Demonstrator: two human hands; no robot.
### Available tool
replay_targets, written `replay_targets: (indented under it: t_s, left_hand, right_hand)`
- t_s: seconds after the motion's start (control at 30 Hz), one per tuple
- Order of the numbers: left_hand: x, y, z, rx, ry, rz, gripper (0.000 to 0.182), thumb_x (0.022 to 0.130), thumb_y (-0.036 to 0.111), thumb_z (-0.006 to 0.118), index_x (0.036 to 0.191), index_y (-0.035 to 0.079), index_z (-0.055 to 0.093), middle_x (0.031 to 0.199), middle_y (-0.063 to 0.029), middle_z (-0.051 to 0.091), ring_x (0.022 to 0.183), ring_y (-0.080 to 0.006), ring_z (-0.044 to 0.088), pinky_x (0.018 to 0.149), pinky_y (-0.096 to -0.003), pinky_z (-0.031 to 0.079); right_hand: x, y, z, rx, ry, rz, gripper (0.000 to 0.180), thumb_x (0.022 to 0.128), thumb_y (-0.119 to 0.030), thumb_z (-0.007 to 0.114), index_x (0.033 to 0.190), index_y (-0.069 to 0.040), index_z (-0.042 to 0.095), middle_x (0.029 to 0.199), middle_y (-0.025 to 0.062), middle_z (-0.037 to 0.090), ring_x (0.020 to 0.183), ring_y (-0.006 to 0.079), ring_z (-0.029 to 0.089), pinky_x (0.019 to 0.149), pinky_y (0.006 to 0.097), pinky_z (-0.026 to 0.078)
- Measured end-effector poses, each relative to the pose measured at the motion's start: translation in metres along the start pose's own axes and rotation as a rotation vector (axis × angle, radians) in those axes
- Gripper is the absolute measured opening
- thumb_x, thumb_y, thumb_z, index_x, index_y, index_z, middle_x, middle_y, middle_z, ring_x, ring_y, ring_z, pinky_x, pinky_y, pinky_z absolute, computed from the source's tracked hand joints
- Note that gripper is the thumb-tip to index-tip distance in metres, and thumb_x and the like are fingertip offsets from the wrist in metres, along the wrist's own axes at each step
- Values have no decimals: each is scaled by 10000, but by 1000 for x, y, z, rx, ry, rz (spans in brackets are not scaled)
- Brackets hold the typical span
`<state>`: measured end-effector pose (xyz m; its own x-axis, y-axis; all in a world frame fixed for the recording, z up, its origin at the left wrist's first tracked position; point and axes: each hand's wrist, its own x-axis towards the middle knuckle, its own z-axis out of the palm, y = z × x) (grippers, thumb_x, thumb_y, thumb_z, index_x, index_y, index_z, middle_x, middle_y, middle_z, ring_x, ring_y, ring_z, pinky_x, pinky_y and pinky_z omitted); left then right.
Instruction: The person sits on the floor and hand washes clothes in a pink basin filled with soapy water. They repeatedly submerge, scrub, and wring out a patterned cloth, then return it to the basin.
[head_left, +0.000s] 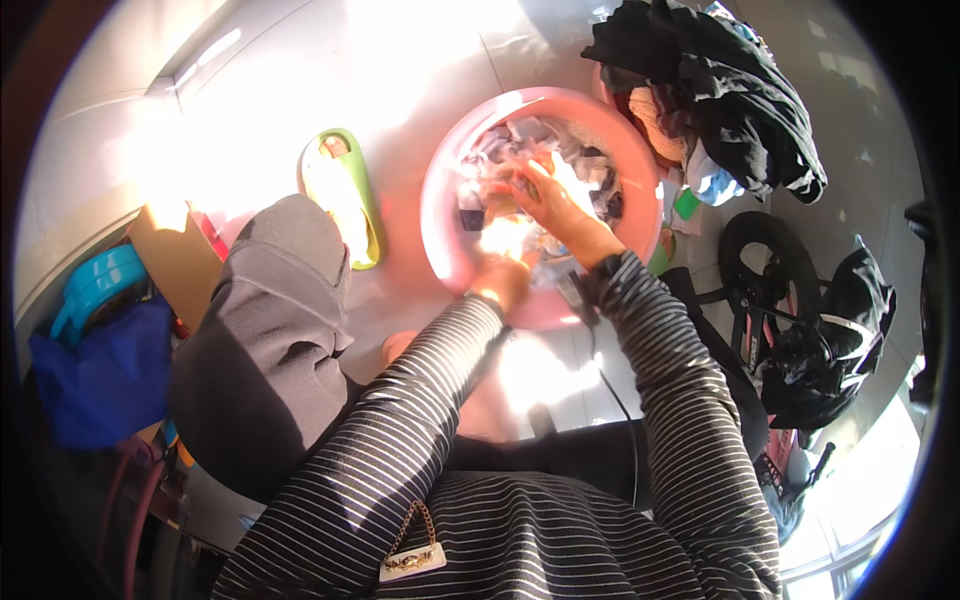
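Observation:
A round pink plastic basin (541, 100) stands on the floor before me, with wet clothes (517, 139) in light and dark colours and some water in it. My right hand (559, 201) is over the middle of the basin, thumb and fingers bent towards the laundry; blur hides whether cloth is between them. Lower and to the left, my left hand (504, 274) reaches inside the near rim. Strong glare washes out its fingers, so its grip cannot be made out. Striped sleeves cover both forearms.
Dark garments (720, 90) are heaped beside the basin at upper right. A small bike (757, 300) with a black wheel stands at right. My left foot wears a green slipper (351, 199). At left are a blue bag (105, 375) and a cardboard box (169, 262). A dark cord (619, 397) hangs near my right forearm.

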<state>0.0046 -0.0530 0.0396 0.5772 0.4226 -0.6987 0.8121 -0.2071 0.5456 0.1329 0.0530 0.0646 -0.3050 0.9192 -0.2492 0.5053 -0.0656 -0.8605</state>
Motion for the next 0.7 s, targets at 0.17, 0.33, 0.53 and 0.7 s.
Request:
replay_targets:
  t_s: [0.17,0.33,0.53,0.7]
  left_hand:
    - [-10,12,-29,-53,-194,-32,527,774,258,576,1257,91,445,1358,-227,306,1228,-398,342,1015,-418,317]
    - [-8,8,-3,-223,214,28,367,813,76,456,1170,25,521,1238,-217,461,1136,-348,457,939,-400,398]
    - [25,-8,39,-272,107,179,352,830,141,505,1170,51,530,1149,-170,549,1084,-288,511,906,-346,410]
    - [21,-17,-2,-212,20,219,322,770,194,547,1018,-3,603,1037,-218,599,988,-300,571,843,-370,445]
  right_hand:
    - [-88,6,-10,-499,-144,-198,491,626,-145,724,1077,-195,537,1148,130,483,989,339,471,808,415,443]
    - [-42,43,42,-717,100,-214,235,776,-214,591,1003,-152,585,1056,94,527,986,345,458,808,496,390]
    - [20,35,51,-505,-343,347,221,811,-192,545,1015,-111,581,953,134,589,904,341,533,792,432,429]
    - [45,-5,19,-134,-115,404,215,816,-194,530,996,-94,591,922,156,614,878,335,566,787,408,448]
